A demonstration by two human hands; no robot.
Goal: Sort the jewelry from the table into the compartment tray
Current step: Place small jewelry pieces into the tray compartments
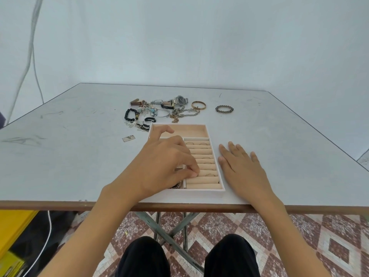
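Observation:
The beige compartment tray [208, 131] lies near the table's front edge. Its right side holds ring rolls [205, 156] with several rings tucked in. My left hand [165, 164] covers the tray's left compartments, thumb and forefinger pinched on a small ring at a slot between the lower rolls. Flat on the table, my right hand [241, 166] rests beside the tray's right wall with its fingers spread. Behind the tray lie a steel watch [180, 100], a gold bangle [198, 105], chains [183, 114], a black bead bracelet [129, 114] and a dark bead bracelet [224, 108].
A small metal tag [128, 138] lies left of the tray. A dark piece [176, 185] shows in the tray's near left compartment under my left hand. The table's front edge [79, 205] runs just below the tray. Cables [32, 56] hang at the left wall.

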